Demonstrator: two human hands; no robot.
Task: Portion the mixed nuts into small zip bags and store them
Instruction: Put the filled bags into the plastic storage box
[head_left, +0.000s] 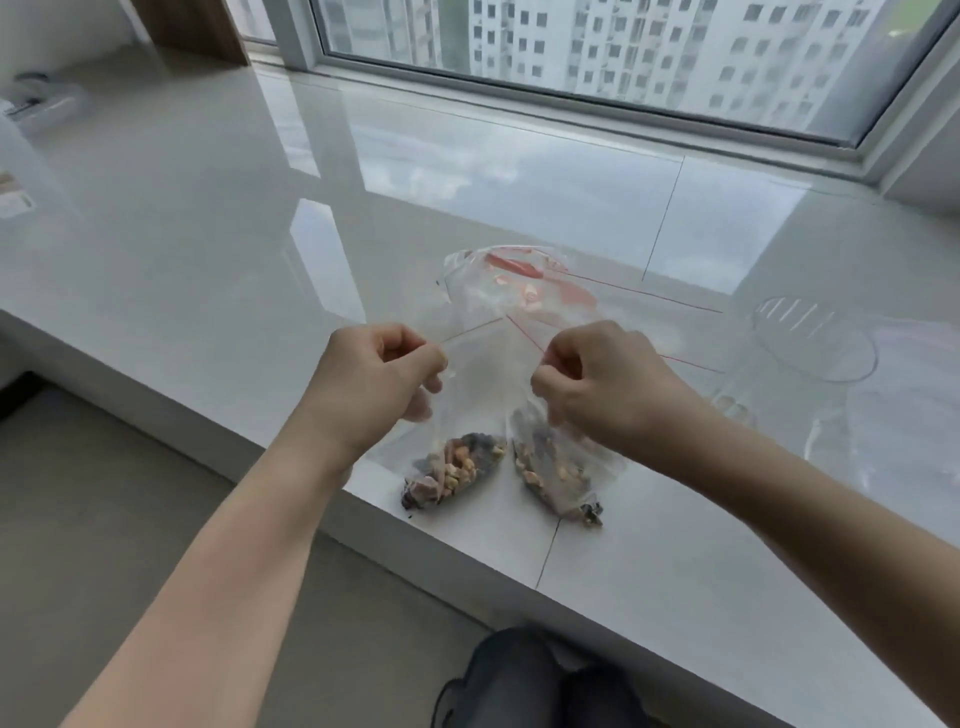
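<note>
White sill (208, 249): both hands (379, 379) (597, 379) pinch nut-filled zip bags (457, 467)

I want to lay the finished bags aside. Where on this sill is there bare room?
The white sill is bare left of the left hand, and also between the large clear bag and the window frame. Right of the right hand it is crowded: a clear plastic container and empty bags.

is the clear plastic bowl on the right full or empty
Empty. The clear bowl on the white counter shows only its own see-through walls and base; the nuts sit in the two small bags near the hands.
</note>
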